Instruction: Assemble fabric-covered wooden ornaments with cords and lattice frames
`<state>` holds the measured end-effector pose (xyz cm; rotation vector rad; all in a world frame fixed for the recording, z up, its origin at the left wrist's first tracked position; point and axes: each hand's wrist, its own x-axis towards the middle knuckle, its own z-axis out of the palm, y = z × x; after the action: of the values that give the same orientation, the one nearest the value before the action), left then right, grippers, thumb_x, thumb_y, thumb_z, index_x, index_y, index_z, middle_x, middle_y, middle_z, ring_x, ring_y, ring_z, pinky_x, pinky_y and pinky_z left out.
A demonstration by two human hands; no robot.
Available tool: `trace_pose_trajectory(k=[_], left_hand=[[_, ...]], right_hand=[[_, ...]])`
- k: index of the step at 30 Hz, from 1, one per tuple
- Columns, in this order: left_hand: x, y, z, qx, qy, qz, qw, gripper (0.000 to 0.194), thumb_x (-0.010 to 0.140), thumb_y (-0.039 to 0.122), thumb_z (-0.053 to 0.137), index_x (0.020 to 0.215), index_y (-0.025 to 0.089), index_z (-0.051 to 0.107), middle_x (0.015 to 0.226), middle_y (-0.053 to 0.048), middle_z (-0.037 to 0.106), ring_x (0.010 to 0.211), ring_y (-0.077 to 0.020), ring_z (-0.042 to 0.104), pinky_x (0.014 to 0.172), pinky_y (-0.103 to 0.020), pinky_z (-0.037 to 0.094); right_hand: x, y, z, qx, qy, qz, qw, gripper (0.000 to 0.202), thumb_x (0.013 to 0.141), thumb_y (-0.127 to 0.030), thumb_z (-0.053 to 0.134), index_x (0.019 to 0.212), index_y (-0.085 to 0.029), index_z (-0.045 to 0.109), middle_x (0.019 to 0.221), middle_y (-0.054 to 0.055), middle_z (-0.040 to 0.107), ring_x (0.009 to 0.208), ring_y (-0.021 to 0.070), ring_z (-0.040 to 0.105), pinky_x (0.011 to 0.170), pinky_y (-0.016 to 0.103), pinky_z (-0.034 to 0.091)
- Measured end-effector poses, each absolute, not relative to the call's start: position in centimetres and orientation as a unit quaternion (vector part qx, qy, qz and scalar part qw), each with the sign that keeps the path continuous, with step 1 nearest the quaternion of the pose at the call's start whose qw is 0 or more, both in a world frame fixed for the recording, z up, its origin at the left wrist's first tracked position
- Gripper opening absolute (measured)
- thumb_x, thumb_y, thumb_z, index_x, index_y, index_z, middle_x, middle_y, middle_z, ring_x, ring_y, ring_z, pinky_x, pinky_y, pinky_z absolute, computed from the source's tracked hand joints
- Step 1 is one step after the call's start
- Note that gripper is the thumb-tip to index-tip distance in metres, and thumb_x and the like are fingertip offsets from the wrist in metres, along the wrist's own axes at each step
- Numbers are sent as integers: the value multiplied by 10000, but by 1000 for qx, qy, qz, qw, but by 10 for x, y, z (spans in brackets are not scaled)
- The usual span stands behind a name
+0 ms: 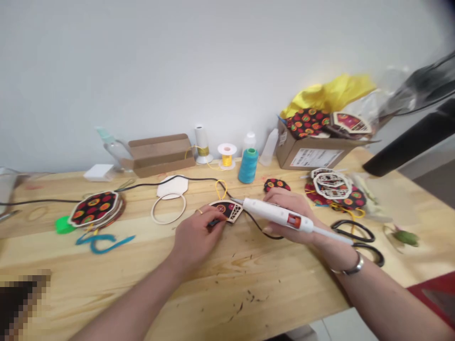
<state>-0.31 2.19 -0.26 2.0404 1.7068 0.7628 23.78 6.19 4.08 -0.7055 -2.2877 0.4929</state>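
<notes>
Close quarters at a wooden surface (284, 284): a person works w/ both hands engaged, R hand (289, 210) wrapped round a white glue gun (277, 213), L hand (197, 234) grasping the L end of a fan-shaped pc. (231, 210) btwn. thumb & fingers. The pc., dark patterned w/ a pale lattice corner, sits mid-surface, directly below the gun's nozzle (238, 201); can't tell if tip & pc. touch, or if the pc. lies flat or is tipped up.

Main risk, in this viewer's judgement: burns, b/c L fingertips are near the nozzle, which may be hot; a slip of the R wrist could put the tip on skin. Too hard a squeeze might also flood the lattice w/ glue, or send it onto the yellow loop (222, 189) at the pc.'s top edge, poss. gumming the cord stiff.

Also worth watching: a black cable (152, 182) runs across the surface & passes close by the pc.; a snag there could tug the work or, if it feeds the gun, jerk the aim. Dark scraps (250, 298) nearer the person could stick to wet glue. Black-handled scissors (369, 237) lie just beside the R wrist, where a backward sweep of the forearm might knock them.
</notes>
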Motion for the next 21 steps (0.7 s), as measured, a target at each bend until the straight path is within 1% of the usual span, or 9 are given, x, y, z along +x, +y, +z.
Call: trace_pose_trajectory(k=[2,3,6,8,10,13,15,19,21], left_hand=[[-4,23,-3,722,616,258,183,144,820,286,546,857,300,685,1048,44,683,873,-174,642,793,-307,449],[-4,23,-3,723,616,256,182,148,819,288,541,847,301,685,1053,46,682,875,-175,645,788,-304,452],[-3,23,-3,722,620,256,170,152,813,288,533,833,298,683,1037,43,688,880,-179,653,736,-286,463],[-3,23,-3,723,620,261,161,150,806,279,535,813,298,684,1016,44,695,871,-180,659,705,-279,468],[-3,23,-3,722,620,267,152,149,799,265,539,794,296,684,998,47,702,855,-179,664,693,-278,472],[-2,22,-1,720,622,269,150,147,793,248,543,787,293,683,986,50,709,835,-177,668,686,-282,473],[-1,22,1,718,624,264,158,145,792,238,545,788,287,681,979,50,711,836,-177,667,693,-286,469],[1,21,4,716,620,272,169,126,780,224,567,805,276,680,975,40,714,865,-179,657,731,-290,458],[2,20,4,710,624,277,172,126,786,223,568,815,272,680,993,38,709,869,-176,653,744,-294,452]], right_hand=[[245,67,47,-306,-872,128,359,294,819,-470,601,769,-183,558,812,71,623,738,176,564,670,299,439],[250,69,51,-335,-873,93,342,260,824,-437,603,790,-183,559,848,80,630,771,186,571,688,306,438],[265,77,61,-435,-874,-6,218,140,845,-310,560,798,-178,552,845,87,622,774,208,556,669,319,404],[273,81,65,-481,-865,-46,134,122,825,-291,549,794,-173,543,811,87,604,740,215,539,637,318,378],[276,85,65,-505,-858,-52,80,124,800,-288,556,827,-167,545,823,91,601,737,216,540,631,310,370],[275,96,60,-517,-855,-26,31,142,768,-238,573,887,-162,556,873,97,612,778,208,557,660,289,381],[275,104,56,-516,-856,-10,13,171,750,-233,591,903,-159,567,891,102,616,800,206,564,677,280,390],[281,120,48,-513,-858,16,-6,262,728,-279,630,953,-151,592,897,110,613,825,222,565,699,287,407],[286,123,46,-515,-857,24,-13,318,701,-251,654,992,-134,600,929,129,607,870,246,558,737,310,413]])
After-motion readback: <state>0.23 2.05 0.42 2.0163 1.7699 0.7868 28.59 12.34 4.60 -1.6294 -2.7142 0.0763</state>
